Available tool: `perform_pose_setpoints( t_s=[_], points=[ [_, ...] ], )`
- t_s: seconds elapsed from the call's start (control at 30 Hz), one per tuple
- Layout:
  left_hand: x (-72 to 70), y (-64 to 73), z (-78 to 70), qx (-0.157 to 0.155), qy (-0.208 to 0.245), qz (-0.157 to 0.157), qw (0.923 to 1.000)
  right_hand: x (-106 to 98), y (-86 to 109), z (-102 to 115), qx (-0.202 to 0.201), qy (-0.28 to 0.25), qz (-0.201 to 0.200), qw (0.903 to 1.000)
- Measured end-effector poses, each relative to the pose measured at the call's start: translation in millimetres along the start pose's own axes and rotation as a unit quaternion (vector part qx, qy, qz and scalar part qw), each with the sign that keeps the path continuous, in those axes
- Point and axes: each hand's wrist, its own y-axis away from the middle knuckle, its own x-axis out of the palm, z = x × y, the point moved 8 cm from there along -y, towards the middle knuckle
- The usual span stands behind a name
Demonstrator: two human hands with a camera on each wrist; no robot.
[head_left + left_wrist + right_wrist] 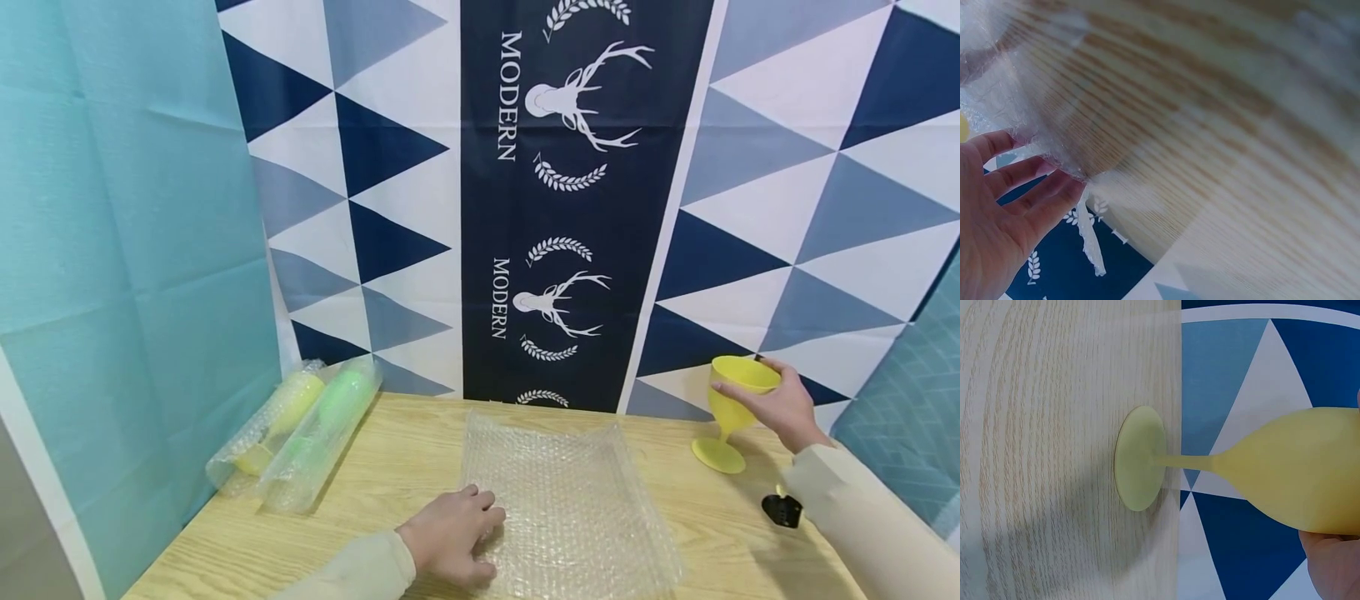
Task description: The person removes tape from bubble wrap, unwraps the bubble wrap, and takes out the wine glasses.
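Note:
My right hand (787, 408) grips a yellow plastic goblet (723, 408) around its bowl near the rim, at the table's back right. The goblet is upright, and in the right wrist view its round foot (1140, 459) is right at the wooden surface. A flat sheet of bubble wrap (562, 508) lies at the middle of the table. My left hand (457, 537) rests at the sheet's left edge with loosely bent fingers. In the left wrist view the fingertips (1072, 181) of that hand meet the edge of the clear wrap.
Two bubble-wrapped bundles lie side by side at the back left, one with a yellow item (296, 400) inside, the other with a green item (341, 400). A small black object (782, 508) sits near my right sleeve. Patterned cloth (405, 208) hangs behind the wooden table (405, 442).

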Motion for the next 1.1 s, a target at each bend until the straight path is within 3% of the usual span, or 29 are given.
perform_pose_setpoints(
  t_s=[0.8, 1.1],
  points=[
    [2.4, -0.6, 1.3, 0.006, -0.006, 0.001, 1.0000, -5, 4.6, -4, 0.022, -0.009, -0.008, 0.9997],
    [2.7, -0.3, 3.9, 0.002, -0.010, 0.005, 0.9999, -4, 9.8, -4, 0.002, -0.008, 0.011, 0.9999]
  ],
)
